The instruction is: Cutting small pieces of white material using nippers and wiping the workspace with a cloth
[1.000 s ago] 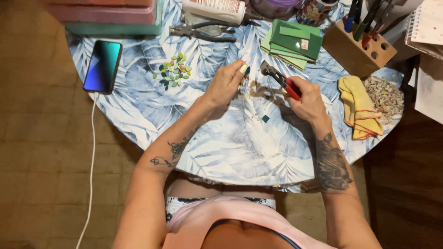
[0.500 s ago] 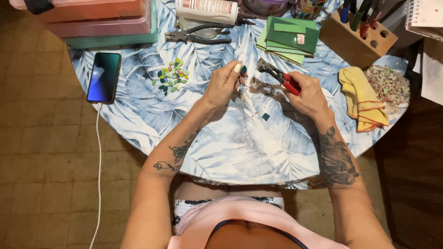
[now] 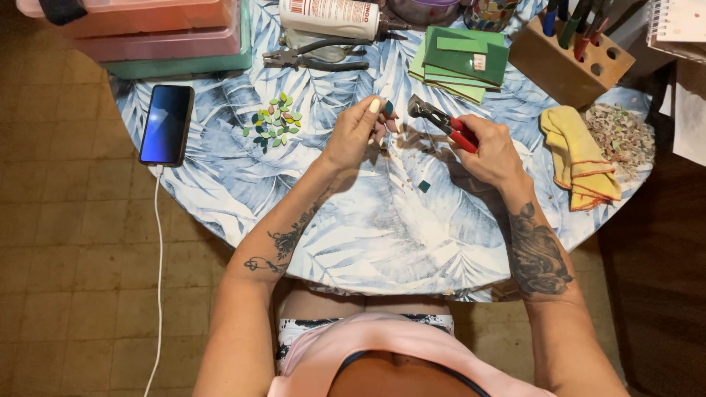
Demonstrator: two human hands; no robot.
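Above the centre of the round table covered in a blue-and-white leaf-print cloth, the left hand pinches a small dark green leaf-shaped tile piece between thumb and fingertips, held just off the cloth. The right hand is closed around the red handles of one pair of metal tile nippers, whose long axis runs up and to the left, so its head points at the piece; the two lie near each other but apart. One small green square chip lies on the cloth between the forearms. Left of the hands sits one cluster of cut leaf-shaped pieces, too small to count, and one smartphone on a white cable.
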